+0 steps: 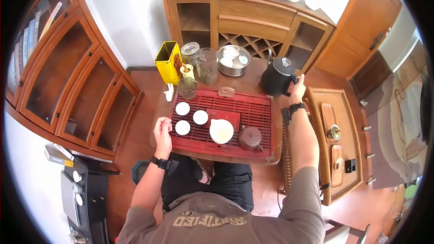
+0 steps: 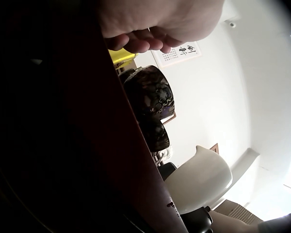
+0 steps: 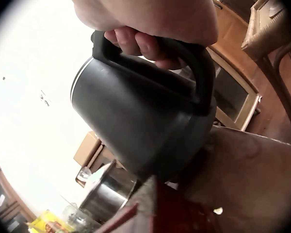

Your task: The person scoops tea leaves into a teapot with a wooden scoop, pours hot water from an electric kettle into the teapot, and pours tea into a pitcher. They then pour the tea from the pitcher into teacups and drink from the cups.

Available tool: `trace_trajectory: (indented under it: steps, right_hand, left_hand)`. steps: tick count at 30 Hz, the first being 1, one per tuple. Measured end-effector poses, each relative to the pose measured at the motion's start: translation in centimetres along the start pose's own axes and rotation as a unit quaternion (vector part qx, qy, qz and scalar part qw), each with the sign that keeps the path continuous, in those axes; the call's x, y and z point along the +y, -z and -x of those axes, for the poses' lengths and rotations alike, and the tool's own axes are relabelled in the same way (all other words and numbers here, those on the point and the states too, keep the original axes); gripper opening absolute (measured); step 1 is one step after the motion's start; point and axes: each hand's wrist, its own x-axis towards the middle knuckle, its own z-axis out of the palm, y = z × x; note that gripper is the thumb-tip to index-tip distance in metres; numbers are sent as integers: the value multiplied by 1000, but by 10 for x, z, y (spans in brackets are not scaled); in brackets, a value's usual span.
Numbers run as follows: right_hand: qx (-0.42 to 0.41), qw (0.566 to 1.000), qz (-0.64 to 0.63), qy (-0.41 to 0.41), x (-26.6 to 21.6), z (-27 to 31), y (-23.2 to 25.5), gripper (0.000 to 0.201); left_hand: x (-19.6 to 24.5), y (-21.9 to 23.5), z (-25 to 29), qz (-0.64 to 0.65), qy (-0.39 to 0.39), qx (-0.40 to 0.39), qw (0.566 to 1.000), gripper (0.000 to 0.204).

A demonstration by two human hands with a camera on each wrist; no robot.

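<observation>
My right hand (image 1: 298,89) grips the handle of a black electric kettle (image 1: 276,77) at the table's back right corner. In the right wrist view its fingers (image 3: 146,44) wrap under the handle, and the kettle's lower end is close over the tabletop. At the left edge of the red tea tray (image 1: 199,143), my left hand (image 1: 163,132) rests with loosely curled fingers and nothing in them. Several pieces stand on the tray: three small white cups, one of them nearest the left hand (image 1: 182,127), a white pitcher (image 1: 221,132) with pale liquid, and a brown clay teapot (image 1: 250,138).
Behind the tray stand a yellow tin (image 1: 168,63), a glass jar of dry leaves (image 1: 207,65) and a steel pot (image 1: 233,69) with white cups inside. A small white figurine (image 1: 169,92) is at the left. A rattan side table (image 1: 350,131) stands right of the tea table.
</observation>
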Motion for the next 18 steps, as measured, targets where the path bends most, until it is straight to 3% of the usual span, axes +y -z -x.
trace_trajectory:
  steps: [4, 6, 9, 18]
  right_hand:
    - [-40, 997, -46, 42, -48, 11, 10, 70]
    - [-75, 996, -44, 30, -71, 19, 25, 59]
    - [-90, 992, -70, 54, -112, 73, 25, 59]
    - [-108, 994, -7, -11, -68, 145, 36, 65]
  left_hand:
    - [-5, 3, 0, 7, -11, -8, 1000, 15]
    - [-6, 4, -1, -1, -13, -8, 1000, 15]
    - [-6, 5, -1, 13, -8, -12, 1000, 15]
    - [-5, 5, -2, 23, -4, -17, 1000, 14]
